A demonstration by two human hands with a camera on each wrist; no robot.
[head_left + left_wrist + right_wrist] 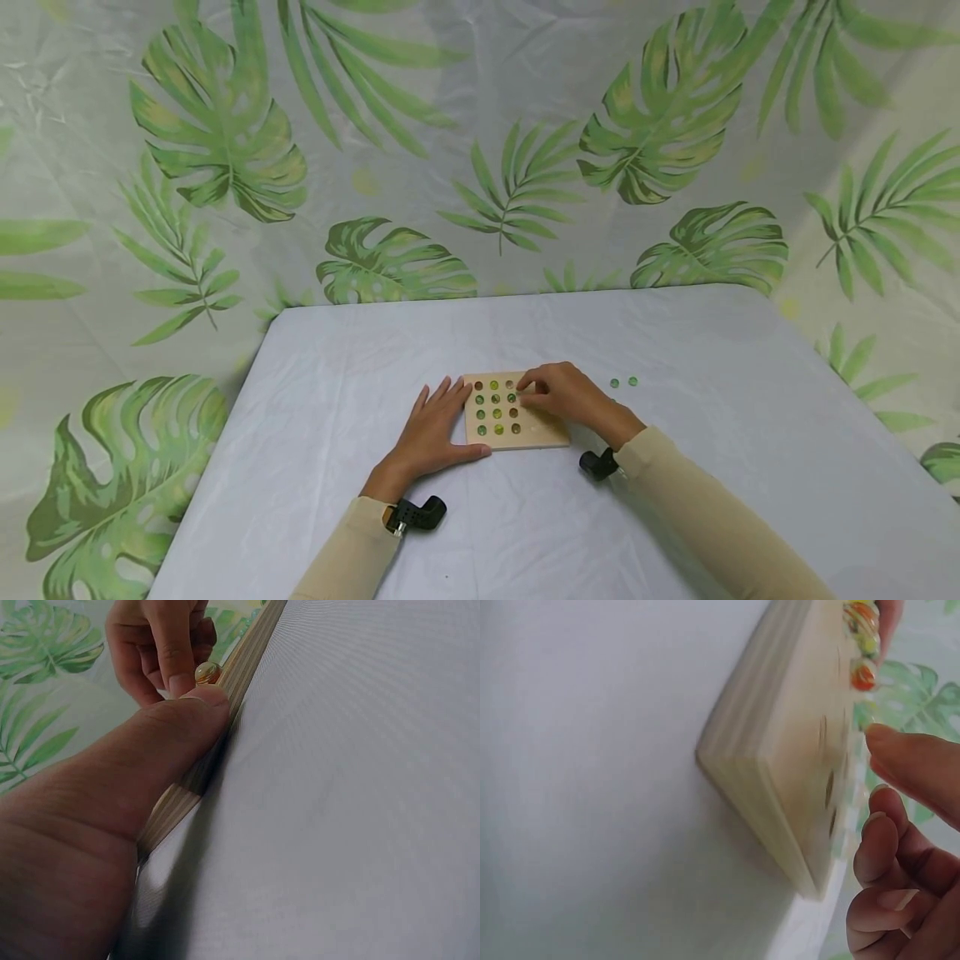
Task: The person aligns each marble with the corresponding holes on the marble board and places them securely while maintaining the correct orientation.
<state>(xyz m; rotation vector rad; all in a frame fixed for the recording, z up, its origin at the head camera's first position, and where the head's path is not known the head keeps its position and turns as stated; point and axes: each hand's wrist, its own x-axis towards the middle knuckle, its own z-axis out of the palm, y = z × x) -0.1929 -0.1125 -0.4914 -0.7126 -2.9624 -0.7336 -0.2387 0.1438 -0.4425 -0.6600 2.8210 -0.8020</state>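
A square wooden board (551, 433) lies on the table, with rows of coloured glass marbles (497, 413) in its holes. My left hand (431, 437) rests at its left side, fingers spread and straight at the left edge, thumb (187, 712) along the front edge. My right hand (562, 393) is over the board's upper right part, thumb and fingers bent towards each other. In the right wrist view its fingertips (877, 735) are close to the marbles' side of the board. Whether a marble is between them is hidden.
Loose green marbles (633, 381) lie on the white-covered table (360, 350), right of the board behind the right hand. Small camera mounts (423, 512) sit on both wrists. A leaf-patterned cloth (517, 192) hangs beyond the table's far edge.
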